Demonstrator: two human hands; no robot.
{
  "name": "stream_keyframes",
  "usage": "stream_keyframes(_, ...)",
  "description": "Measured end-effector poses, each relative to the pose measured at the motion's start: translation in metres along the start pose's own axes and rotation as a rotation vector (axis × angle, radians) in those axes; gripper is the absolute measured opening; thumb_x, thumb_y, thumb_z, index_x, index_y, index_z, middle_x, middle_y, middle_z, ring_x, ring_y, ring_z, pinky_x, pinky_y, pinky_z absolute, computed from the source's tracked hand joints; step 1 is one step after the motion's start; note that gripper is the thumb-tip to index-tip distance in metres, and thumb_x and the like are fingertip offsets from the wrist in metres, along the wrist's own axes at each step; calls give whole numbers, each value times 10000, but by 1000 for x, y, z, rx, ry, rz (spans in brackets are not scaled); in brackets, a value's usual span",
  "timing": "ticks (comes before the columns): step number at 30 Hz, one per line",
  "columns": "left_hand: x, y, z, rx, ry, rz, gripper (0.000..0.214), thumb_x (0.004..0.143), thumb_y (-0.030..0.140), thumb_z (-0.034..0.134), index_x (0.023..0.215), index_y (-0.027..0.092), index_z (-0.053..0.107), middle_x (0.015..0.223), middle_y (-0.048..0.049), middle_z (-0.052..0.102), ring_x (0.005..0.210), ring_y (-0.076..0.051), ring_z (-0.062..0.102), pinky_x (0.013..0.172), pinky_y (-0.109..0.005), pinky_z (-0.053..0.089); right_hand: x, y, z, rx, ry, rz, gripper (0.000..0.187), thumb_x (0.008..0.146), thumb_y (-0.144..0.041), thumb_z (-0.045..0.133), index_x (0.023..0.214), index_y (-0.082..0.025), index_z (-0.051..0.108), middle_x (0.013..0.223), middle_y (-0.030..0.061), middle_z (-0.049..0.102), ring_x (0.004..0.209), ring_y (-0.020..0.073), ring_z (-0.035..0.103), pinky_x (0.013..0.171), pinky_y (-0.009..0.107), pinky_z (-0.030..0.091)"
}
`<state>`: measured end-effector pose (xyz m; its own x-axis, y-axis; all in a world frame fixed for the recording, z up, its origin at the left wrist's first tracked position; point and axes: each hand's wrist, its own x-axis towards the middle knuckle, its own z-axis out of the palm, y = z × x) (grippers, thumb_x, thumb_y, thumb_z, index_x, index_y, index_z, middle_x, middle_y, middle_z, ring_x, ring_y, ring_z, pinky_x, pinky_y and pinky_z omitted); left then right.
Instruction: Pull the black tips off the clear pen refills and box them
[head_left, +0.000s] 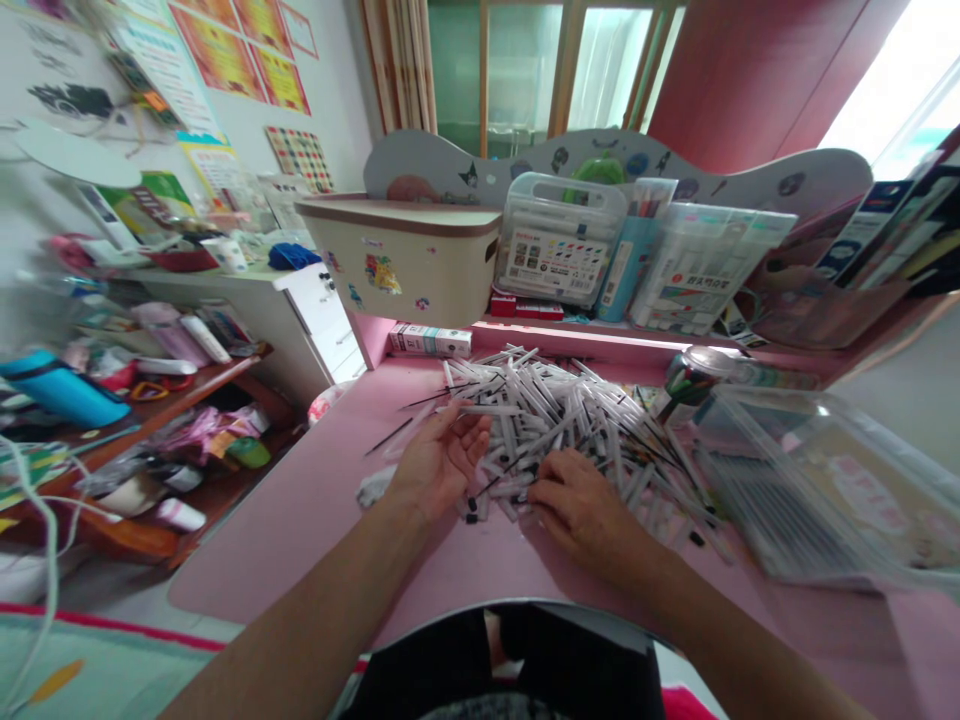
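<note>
A broad, tangled heap of slim, translucent white plastic tubes (pixel 570 410) lies on the pink surface (pixel 300 520), the pieces crossing at many angles, mostly flat or gently tilted over one another. It is thickest at the middle and thins toward the right front, where looser tubes spread out. Thin, dark, straight sticks (pixel 389 436) run among them; one lies apart on the left, others slant along the right side. Short, black, stubby end pieces (pixel 471 518) show at the front edge. One pale, slender plastic tube (pixel 495 410) lies nearly level at the left grip (pixel 444 458); whether it is pinched is unclear.
</note>
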<state>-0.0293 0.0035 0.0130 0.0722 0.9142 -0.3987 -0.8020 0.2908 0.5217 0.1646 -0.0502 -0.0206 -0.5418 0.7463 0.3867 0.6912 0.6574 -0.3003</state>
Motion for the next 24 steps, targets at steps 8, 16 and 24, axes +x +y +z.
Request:
stream_keyframes(8,1,1,-1,18,-4,-1,288,990,122,443,787,107,646,593,-50,702,523,-128,701,494,-181,587,0,0,13,-214,-32,36,21,869,-191,685,854,-182,697,903,65,593,876,217,505,806,352,413)
stream_keyframes(16,1,-1,-3,21,-41,-12,282,987,118,434,808,102,651,609,-54,703,524,-130,701,493,-190,588,5,-4,18,-189,-42,78,55,872,-227,689,836,-186,685,925,61,611,906,228,525,840,375,423)
stream_keyframes(24,-4,0,0,19,-46,-20,269,983,117,435,817,105,646,602,-51,697,513,-126,694,486,-189,588,8,-8,20,-194,-112,213,52,874,-215,665,877,-182,705,966,72,623,963,245,531,887,391,420)
